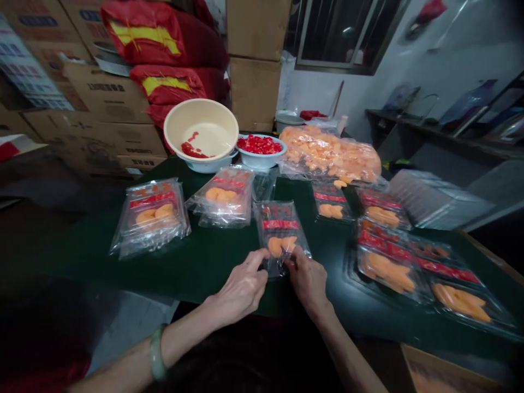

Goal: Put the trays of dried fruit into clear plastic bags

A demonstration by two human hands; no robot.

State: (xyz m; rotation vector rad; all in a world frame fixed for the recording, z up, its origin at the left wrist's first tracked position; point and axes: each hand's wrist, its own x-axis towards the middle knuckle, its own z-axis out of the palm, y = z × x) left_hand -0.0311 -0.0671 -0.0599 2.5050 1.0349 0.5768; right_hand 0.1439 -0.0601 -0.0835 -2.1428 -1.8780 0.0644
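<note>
On the dark green table, a clear plastic packet (280, 224) lies flat in front of me, with a red strip and an orange fish-shaped piece (282, 245) inside. My left hand (244, 281) pinches the packet's near left edge, fingers closed. At its near right edge, my right hand (309, 279) also has its fingers closed on the plastic. The fingertips partly hide the packet's near end. Similar filled packets lie around it: a stack (153, 215) on the left, another stack (224, 196) behind it, and several more (387, 262) to the right.
A cream basin (213, 123) with a few red pieces stands at the back, beside a pale blue bowl (262, 159) of red pieces. Right of them lies a large clear bag (331, 153) of orange pieces. Cartons (123, 136) and red sacks (172, 43) are piled behind.
</note>
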